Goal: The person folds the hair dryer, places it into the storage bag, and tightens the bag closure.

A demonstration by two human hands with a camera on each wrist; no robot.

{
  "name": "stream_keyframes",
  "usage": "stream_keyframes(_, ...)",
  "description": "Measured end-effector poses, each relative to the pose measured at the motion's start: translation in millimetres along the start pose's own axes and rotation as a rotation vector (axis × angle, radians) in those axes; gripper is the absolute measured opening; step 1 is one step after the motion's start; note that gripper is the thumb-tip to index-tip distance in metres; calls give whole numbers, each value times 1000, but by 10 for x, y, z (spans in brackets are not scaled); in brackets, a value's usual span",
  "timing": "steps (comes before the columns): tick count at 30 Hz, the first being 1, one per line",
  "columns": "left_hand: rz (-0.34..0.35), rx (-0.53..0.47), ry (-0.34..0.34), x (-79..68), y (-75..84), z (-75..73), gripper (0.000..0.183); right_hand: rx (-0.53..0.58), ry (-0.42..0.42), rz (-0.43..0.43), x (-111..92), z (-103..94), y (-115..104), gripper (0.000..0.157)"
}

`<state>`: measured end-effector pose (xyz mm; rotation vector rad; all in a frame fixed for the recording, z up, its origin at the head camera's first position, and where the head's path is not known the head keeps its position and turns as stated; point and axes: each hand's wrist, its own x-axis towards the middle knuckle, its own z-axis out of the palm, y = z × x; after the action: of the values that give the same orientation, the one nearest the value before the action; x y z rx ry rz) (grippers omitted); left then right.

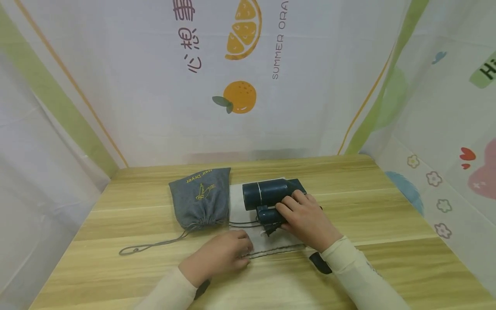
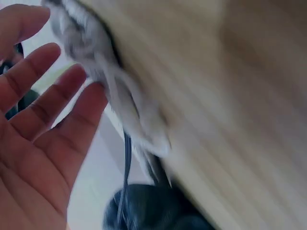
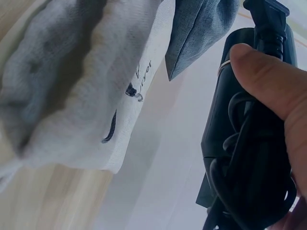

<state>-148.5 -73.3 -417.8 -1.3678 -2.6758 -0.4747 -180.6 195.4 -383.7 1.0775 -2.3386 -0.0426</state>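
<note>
A folded dark navy hair dryer (image 1: 267, 191) lies across a pale drawstring bag (image 1: 279, 242) in the head view. My right hand (image 1: 306, 217) grips its handle, with the thumb over the body in the right wrist view. The coiled cord (image 3: 232, 158) and plug (image 3: 269, 24) show there against the handle. My left hand (image 1: 218, 254) is at the near edge of the pale bag, by its gathered mouth (image 2: 91, 50). In the left wrist view its fingers are loosely extended, the fingertips at the cloth; whether they touch it I cannot tell.
A grey drawstring bag (image 1: 209, 202) with yellow hair dryer lettering lies to the left, its cord (image 1: 145, 247) looped over the wooden table (image 1: 143, 191). Printed white curtains (image 1: 310, 107) hang behind the table and at both sides.
</note>
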Motion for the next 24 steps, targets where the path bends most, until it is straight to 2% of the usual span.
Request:
stream_keyframes(6, -60, 57, -39, 102, 26, 70, 18, 9, -6, 5, 0, -6, 2, 54)
stream_keyframes(8, -76, 39, -44, 121, 4, 79, 16, 12, -6, 6, -2, -7, 4, 54)
stream_keyframes(13, -123, -99, -50, 152, -82, 84, 9, 22, -3, 16, -8, -16, 6, 53)
stream_keyframes(19, -181, -240, 22, 203, -120, 71, 15, 24, 19, 11, -15, -15, 14, 53)
stream_keyframes(24, -173, -288, 85, 241, -122, 32, 21, 22, 22, 9, -28, -28, 16, 54)
